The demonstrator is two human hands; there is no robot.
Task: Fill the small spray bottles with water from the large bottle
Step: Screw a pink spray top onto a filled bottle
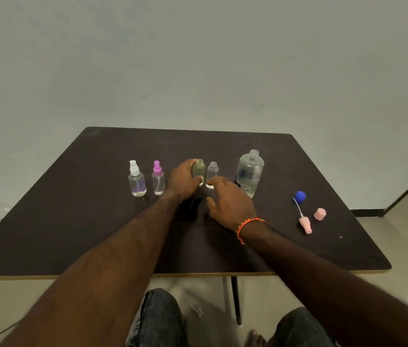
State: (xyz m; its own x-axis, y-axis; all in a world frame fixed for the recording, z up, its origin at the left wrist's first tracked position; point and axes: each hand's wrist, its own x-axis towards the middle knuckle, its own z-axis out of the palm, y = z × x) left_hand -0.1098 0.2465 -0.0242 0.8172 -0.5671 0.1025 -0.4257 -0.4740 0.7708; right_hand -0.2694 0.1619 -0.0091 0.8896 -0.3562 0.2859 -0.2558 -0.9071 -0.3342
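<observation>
**Both hands on the two open bottles**

Hands first, from our one view, the head camera. Our left hand (184,181) is wrapped around the yellowish open bottle (199,169), thumb across its lower front and fingers behind, so it grips that bottle upright on the desk (72,221). Our right hand (230,204) reaches for the clear open bottle (213,170) standing just beside it at 3 o'clock; the fingertips touch its base, the fingers only loosely bent. We cannot tell whether they have closed on it, and we read the hand as open and touching.

We judge that the two uncapped bottles are being held steady or lined up because their narrow necks need a still target for pouring. At 9 o'clock from our left hand stand the pink-topped spray bottle (158,180) and, further out, the white-topped spray bottle (136,180). Both are capped and appear to hold liquid, so they look finished and parked out of the way.

At 3 o'clock from the clear bottle stands the large bottle (250,174), uncapped, upright and near our right hand, which suits it as the pouring source. How much water it holds is hard to read. Its blue cap (300,195) lies toward 4 o'clock, well apart. Close by lie a pink spray head (304,220) with its tube and a pink cap (319,213), set aside on the right so they stay dry and reachable for closing.
</observation>
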